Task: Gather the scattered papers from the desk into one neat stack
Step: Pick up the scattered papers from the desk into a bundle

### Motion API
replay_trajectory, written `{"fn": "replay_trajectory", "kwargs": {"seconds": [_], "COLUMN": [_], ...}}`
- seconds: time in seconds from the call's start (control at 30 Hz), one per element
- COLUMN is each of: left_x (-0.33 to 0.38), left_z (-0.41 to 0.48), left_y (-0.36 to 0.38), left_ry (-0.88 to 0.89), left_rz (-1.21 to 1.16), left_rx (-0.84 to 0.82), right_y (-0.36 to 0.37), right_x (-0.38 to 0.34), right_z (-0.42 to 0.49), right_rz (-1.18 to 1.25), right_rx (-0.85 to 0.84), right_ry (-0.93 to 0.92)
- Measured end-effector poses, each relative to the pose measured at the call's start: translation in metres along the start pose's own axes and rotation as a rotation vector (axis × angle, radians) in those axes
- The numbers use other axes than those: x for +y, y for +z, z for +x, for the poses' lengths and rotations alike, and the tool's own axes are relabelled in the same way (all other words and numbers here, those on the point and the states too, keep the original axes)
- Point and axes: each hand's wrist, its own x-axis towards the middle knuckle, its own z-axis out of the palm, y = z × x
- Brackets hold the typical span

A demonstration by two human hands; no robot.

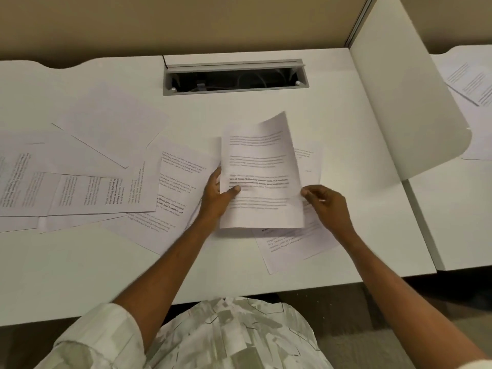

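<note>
Near the desk [332, 107] centre, the left hand [217, 194] and right hand [326, 202] pinch opposite side edges of the held sheets [259, 177]. Loose papers [87, 177] lie toward the left edge. Risk: the bowed sheets may slip and fan out if either pinch slackens.

White desk [80, 275], scattered printed papers [106, 193] overlapping at left, cable tray [235, 77] at back
</note>
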Motion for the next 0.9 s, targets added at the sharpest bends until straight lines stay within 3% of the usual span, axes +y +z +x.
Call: {"fn": "replay_trajectory", "kwargs": {"seconds": [0.07, 0.17, 0.5, 0.77, 0.9], "left_x": [-0.006, -0.017, -0.034, -0.035, -0.034], "left_z": [-0.003, -0.008, -0.019, -0.019, -0.020], "left_y": [-0.015, -0.037, -0.092, -0.099, -0.098], "left_ry": [0.029, 0.032, -0.027, -0.047, -0.041], "left_rz": [-0.009, -0.005, -0.101, 0.028, 0.087], "left_rx": [0.048, 0.078, 0.154, 0.125, 0.141], "right_y": [-0.002, 0.001, -0.009, -0.024, -0.042], "right_x": [0.003, 0.007, 0.002, -0.010, -0.021], "right_z": [0.003, 0.009, 0.033, 0.040, 0.038], "right_rz": [-0.178, -0.377, -0.183, -0.084, 0.104], "right_rx": [0.163, 0.089, 0.143, 0.217, 0.201], "right_ry": [-0.027, 0.137, 0.303, 0.224, 0.150]}}
